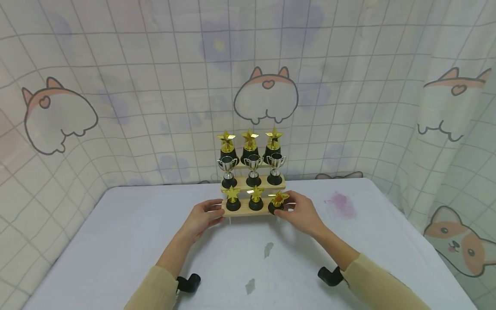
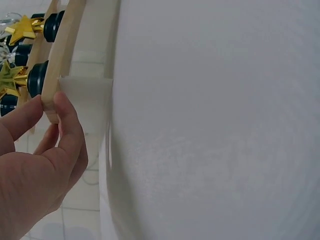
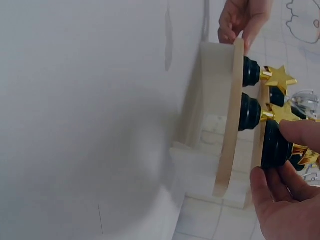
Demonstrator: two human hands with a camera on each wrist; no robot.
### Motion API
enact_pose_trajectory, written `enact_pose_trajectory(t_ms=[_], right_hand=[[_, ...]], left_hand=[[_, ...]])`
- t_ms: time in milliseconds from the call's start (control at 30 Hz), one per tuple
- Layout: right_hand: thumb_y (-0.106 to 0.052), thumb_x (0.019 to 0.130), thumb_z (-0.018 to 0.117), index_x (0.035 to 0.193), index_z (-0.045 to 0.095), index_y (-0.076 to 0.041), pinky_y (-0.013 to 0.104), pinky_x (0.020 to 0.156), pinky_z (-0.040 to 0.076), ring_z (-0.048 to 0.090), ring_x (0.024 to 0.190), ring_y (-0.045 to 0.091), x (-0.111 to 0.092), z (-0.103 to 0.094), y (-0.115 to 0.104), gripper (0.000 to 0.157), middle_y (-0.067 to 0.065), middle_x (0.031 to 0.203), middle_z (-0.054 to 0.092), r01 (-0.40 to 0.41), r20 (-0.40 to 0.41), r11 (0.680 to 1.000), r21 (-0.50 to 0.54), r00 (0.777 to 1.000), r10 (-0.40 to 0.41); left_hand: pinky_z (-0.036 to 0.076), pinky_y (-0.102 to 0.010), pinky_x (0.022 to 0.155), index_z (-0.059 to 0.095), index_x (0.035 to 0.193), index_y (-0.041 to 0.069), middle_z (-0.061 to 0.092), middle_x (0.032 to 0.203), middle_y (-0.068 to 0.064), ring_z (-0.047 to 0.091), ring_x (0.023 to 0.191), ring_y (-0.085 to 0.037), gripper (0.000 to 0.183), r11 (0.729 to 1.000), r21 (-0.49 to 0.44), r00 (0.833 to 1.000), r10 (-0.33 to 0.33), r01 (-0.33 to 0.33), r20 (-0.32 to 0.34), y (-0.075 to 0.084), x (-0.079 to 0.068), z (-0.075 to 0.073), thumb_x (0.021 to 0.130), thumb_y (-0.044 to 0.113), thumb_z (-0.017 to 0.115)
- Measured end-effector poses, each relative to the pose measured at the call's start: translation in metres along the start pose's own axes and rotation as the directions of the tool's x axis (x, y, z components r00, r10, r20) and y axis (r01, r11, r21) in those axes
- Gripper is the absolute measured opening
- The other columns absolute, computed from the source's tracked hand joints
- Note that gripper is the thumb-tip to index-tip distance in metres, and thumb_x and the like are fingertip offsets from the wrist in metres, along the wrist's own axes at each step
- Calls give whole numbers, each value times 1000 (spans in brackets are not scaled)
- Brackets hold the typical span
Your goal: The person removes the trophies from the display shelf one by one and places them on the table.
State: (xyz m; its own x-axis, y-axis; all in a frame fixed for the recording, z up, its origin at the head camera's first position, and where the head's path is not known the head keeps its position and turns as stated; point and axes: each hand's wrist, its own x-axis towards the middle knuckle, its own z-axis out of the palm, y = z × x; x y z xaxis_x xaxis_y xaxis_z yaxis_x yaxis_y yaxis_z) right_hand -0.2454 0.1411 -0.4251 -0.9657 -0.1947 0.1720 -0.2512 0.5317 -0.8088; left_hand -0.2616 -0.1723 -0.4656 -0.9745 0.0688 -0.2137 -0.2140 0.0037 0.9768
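Note:
A tiered wooden display stand (image 1: 248, 211) bears rows of small trophies. My right hand (image 1: 304, 213) pinches the black base of a gold star trophy (image 1: 278, 199) at the right end of the lowest tier. In the right wrist view that black base (image 3: 276, 146) appears slightly off the board. With thumb and fingers, my left hand (image 1: 203, 216) grips the left end of the lowest board (image 2: 62, 60). Two other gold star trophies, left (image 1: 232, 199) and middle (image 1: 255, 199), stand upright on this tier.
On the middle tier stand three silver cups, among them a central one (image 1: 253, 168). Three larger gold star trophies, one in the centre (image 1: 250, 144), occupy the top tier. A white-covered table (image 1: 135, 224) lies beneath, with a grid-patterned curtain (image 1: 155, 107) behind it.

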Motion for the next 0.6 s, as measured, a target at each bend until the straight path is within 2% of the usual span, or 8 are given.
enact_pose_trajectory(t_ms=[233,600], right_hand=[[-15,84,85,124,66,1,44,92,58,69,104,34,-5,8,-4,47,12,111,71,0,43,1000,8,999,0],[-12,82,88,117,68,-1,36,88,60,70,98,25,-17,34,-11,42,5,106,70,26,157,997,68,987,-36]], left_hand=[[57,-37,95,51,145,-4,51,132,-23,64,103,-24,50,1000,-5,1000,7,-7,15,3,-3,0,98,-2,66],[58,-36,94,52,144,-4,52,131,-23,64,101,-23,48,1000,-13,1000,12,-12,13,0,0,-1,97,-3,66]])
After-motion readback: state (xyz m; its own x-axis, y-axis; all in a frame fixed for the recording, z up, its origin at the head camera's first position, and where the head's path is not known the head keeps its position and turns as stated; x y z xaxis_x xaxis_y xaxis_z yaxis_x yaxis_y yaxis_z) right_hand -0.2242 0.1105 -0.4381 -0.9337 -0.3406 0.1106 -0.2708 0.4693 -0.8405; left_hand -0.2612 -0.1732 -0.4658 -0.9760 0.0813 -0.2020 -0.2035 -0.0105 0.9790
